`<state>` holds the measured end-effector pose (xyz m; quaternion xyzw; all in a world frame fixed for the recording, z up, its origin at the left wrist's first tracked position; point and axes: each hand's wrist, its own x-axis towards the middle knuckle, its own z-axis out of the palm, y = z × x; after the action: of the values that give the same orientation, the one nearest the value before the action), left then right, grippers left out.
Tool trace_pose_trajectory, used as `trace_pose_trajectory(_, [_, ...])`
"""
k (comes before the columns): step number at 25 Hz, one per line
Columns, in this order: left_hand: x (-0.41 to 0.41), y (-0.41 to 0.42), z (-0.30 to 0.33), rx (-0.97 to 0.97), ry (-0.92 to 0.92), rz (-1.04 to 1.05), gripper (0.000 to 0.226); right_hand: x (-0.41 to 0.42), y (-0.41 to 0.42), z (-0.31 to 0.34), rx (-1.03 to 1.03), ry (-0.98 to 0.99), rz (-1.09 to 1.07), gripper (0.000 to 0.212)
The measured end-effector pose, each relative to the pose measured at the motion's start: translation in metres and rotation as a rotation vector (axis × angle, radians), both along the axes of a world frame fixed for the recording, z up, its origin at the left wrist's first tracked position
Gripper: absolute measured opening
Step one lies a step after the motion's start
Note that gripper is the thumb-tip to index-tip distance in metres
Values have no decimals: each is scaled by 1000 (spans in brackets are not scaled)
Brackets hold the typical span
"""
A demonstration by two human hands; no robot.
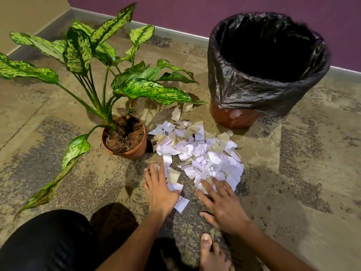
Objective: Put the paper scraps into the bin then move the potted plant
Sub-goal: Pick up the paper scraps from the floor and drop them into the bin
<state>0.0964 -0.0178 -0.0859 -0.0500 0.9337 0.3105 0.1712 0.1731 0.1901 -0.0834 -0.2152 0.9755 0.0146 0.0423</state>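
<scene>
- We see a mottled brown and grey floor (293,173) meeting a purple wall (195,12) along a pale skirting board (175,29).
- The paper scraps (197,151), white and beige, lie heaped on the floor between the potted plant (125,135) and the bin (267,67).
- The potted plant stands upright just left of the heap, in a terracotta pot, its speckled green leaves spreading wide.
- The bin, lined with a black bag, stands behind the heap to the right.
- Our left hand (159,187) lies flat, fingers straight, on scraps at the heap's near left edge, gripping nothing.
- Our right hand (220,206) spreads its fingers over the near right edge, likewise holding nothing.
- A bare foot (211,251) and a dark-clad knee (48,241) show at the bottom.
</scene>
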Motion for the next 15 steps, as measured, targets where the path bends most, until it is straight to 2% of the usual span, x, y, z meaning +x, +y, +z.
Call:
trace_pose_trajectory(3, [-2,-10,-2,-141,-83,-227,109,-3,-2,1,-32,-126,-204,90])
trace_pose_trajectory(6, [-5,-9,2,-128,-84,-391,113,-21,-10,9,-104,-234,-252,110])
trace_pose_trajectory(9, [-11,1,7,-145,-6,-503,101,-48,-21,16,-112,-255,-233,101])
trace_pose_trajectory(12, [-24,13,13,-151,101,-453,73,-73,-23,15,-131,-177,-293,87])
trace_pose_trajectory(15, [-37,21,22,-104,148,-417,40,-86,-17,17,-201,-115,-234,69])
